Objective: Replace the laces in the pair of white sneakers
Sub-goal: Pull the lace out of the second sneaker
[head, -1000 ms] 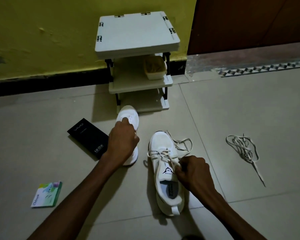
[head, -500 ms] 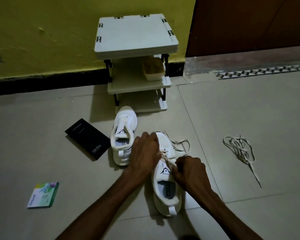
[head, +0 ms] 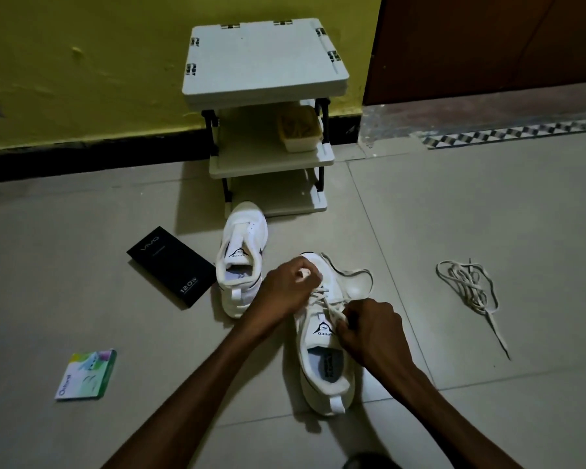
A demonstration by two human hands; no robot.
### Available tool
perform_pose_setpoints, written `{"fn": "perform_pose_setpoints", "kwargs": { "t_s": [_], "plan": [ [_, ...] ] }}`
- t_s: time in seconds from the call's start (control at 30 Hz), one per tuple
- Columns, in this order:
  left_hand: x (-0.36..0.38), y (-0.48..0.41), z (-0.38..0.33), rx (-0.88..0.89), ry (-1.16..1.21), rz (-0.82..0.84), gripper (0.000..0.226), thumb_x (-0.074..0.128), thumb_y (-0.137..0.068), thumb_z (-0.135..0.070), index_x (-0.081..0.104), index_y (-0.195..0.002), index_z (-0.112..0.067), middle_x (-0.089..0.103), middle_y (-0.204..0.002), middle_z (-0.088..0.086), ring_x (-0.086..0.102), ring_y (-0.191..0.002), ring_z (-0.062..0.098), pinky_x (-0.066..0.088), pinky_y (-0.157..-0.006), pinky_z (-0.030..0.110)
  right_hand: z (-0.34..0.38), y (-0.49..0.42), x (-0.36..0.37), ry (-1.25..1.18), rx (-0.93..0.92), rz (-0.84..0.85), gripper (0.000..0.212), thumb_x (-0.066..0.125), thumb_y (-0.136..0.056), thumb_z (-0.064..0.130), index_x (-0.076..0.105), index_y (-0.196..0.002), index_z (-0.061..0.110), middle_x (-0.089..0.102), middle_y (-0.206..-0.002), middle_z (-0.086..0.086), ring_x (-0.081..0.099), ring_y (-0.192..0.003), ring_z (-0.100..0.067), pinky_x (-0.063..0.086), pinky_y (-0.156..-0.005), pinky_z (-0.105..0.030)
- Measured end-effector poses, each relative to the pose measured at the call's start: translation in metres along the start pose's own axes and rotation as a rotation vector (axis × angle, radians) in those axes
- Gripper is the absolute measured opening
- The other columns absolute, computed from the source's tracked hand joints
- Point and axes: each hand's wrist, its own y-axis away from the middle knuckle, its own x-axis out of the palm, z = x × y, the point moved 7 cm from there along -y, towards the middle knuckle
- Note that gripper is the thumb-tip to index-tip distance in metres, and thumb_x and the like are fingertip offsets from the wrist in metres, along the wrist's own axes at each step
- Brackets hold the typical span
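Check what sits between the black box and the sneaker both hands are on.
Head view: the other sneaker, no lace visible, stands between the black box and the held sneaker.

I saw a white mesh sneaker (head: 322, 363) upright on the floor (head: 487, 204), its cream lace (head: 322, 294) partly threaded; its unlaced twin (head: 242, 252) stood just beside, a tangled loose lace (head: 467, 286) well apart.

The flat black cardboard box (head: 171, 265) reads "vivo" and "120W", the tongue of the nearer white mesh sneaker (head: 322, 328) "SPEED", the small green-and-white booklet (head: 87, 374) seemingly "Oxford".
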Motion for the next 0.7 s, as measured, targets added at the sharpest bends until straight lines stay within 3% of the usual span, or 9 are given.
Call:
{"fn": "perform_pose_setpoints", "kwargs": {
  "t_s": [0.03, 0.1, 0.2, 0.3, 0.43, 0.53, 0.63, 0.7],
  "plan": [
    [0.006, 0.002, -0.003, 0.083, -0.277, 0.016, 0.009, 0.062, -0.087, -0.032, 0.068, -0.087, -0.026, 0.066, -0.082, -0.005, 0.059, -0.074, 0.012, 0.045, -0.065, 0.026, 0.0, 0.0, 0.001, 0.001, 0.0, -0.002, 0.024, 0.061, -0.088, 0.035, 0.057, -0.069, 0.021, 0.045, -0.052, 0.01, 0.045, -0.048, -0.003, 0.024, -0.046, -0.013],
    [0.021, 0.006, -0.003, 0.14, -0.6, 0.084, 0.017, 0.062, -0.085, -0.035, 0.072, -0.095, -0.025, 0.064, -0.101, -0.001, 0.061, -0.095, 0.019, 0.046, -0.076, 0.029, 0.001, 0.001, 0.002, 0.021, 0.001, 0.001, 0.024, 0.059, -0.089, 0.037, 0.055, -0.069, 0.022, 0.043, -0.053, 0.01, 0.046, -0.05, -0.004, 0.026, -0.047, -0.013],
    [0.027, 0.005, -0.005, 0.185, -0.679, 0.041, 0.021, 0.059, -0.086, -0.032, 0.071, -0.097, -0.018, 0.054, -0.1, 0.002, 0.059, -0.099, 0.026, 0.044, -0.075, 0.031, 0.001, 0.001, 0.002, 0.036, 0.003, 0.008, 0.029, 0.057, -0.09, 0.038, 0.048, -0.065, 0.025, 0.041, -0.053, 0.011, 0.046, -0.052, -0.004, 0.026, -0.047, -0.013],
    [0.002, -0.002, -0.005, 0.175, -0.427, -0.199, 0.017, 0.064, -0.083, -0.029, 0.074, -0.09, -0.017, 0.049, -0.085, -0.005, 0.057, -0.084, 0.018, 0.035, -0.066, 0.026, -0.001, 0.001, 0.002, -0.009, 0.019, 0.012, 0.025, 0.06, -0.088, 0.035, 0.053, -0.067, 0.023, 0.046, -0.055, 0.01, 0.048, -0.051, -0.004, 0.03, -0.047, -0.013],
    [-0.042, 0.009, -0.007, 0.149, -0.194, -0.66, 0.014, 0.064, -0.086, -0.018, 0.073, -0.089, -0.008, 0.063, -0.087, 0.002, 0.055, -0.078, 0.01, 0.034, -0.07, 0.014, -0.003, 0.001, 0.002, -0.015, 0.038, 0.0, 0.022, 0.062, -0.086, 0.034, 0.062, -0.072, 0.017, 0.055, -0.06, 0.006, 0.056, -0.057, -0.01, 0.044, -0.055, -0.021],
    [-0.053, 0.015, -0.007, 0.143, -0.039, -0.798, 0.01, 0.063, -0.086, -0.011, 0.072, -0.083, -0.009, 0.063, -0.08, 0.0, 0.052, -0.073, 0.008, 0.034, -0.065, 0.007, -0.002, 0.0, 0.003, -0.014, 0.036, 0.008, 0.022, 0.062, -0.086, 0.032, 0.062, -0.071, 0.017, 0.053, -0.058, 0.007, 0.053, -0.053, -0.008, 0.04, -0.052, -0.018],
    [-0.065, 0.013, 0.008, 0.017, 0.244, -0.905, 0.013, 0.058, -0.089, -0.014, 0.066, -0.08, -0.014, 0.064, -0.078, 0.0, 0.058, -0.073, 0.015, 0.048, -0.068, 0.024, -0.002, -0.001, 0.002, -0.011, 0.034, 0.006, 0.022, 0.062, -0.085, 0.032, 0.061, -0.069, 0.016, 0.05, -0.056, 0.007, 0.051, -0.052, -0.007, 0.038, -0.05, -0.017],
    [-0.077, 0.011, 0.013, -0.03, 0.449, -0.972, 0.017, 0.054, -0.09, -0.016, 0.061, -0.076, -0.022, 0.061, -0.072, -0.001, 0.059, -0.067, 0.02, 0.048, -0.062, 0.03, -0.004, -0.001, 0.002, -0.01, 0.044, 0.002, 0.023, 0.061, -0.085, 0.032, 0.06, -0.068, 0.016, 0.049, -0.054, 0.007, 0.053, -0.052, -0.009, 0.039, -0.05, -0.018]
  ]
}}
